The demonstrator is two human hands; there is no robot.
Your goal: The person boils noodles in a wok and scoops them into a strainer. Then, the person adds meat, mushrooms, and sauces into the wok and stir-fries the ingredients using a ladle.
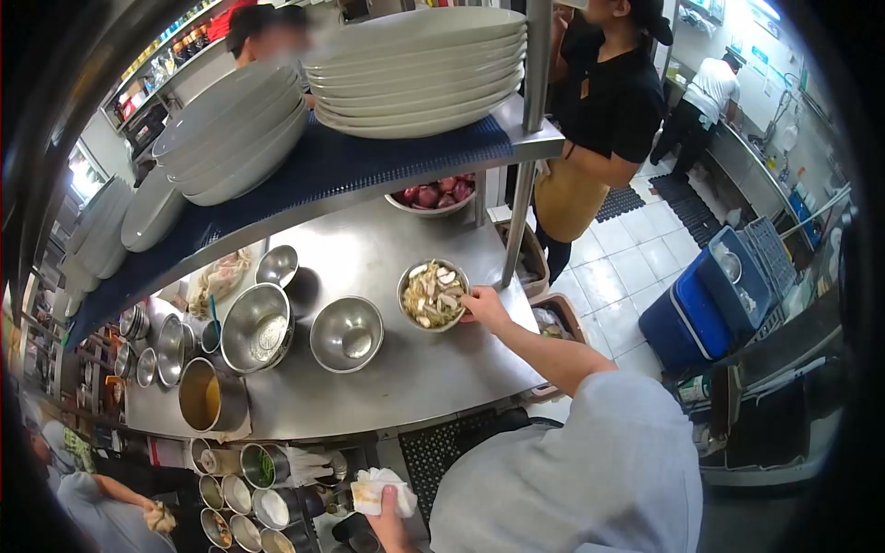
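Observation:
My right hand [484,309] reaches over the steel table [415,373], its fingers closed at the right rim of a metal bowl [431,297]. Sliced pale pieces and shredded food fill that bowl. Low in the view, my left hand [389,521] grips a folded white cloth [383,490] with brownish stains, beside the containers of ingredients. An empty steel bowl [347,334] sits left of the filled one, and a larger steel bowl [258,327] stands further left.
Above the table runs a shelf [369,161] with stacked white plates [415,74]. A pot [212,396] stands near the table edge. Red onions [433,194] lie behind. Several people are around; one in black [608,92] stands beyond the shelf post. A blue cooler [682,323] is right.

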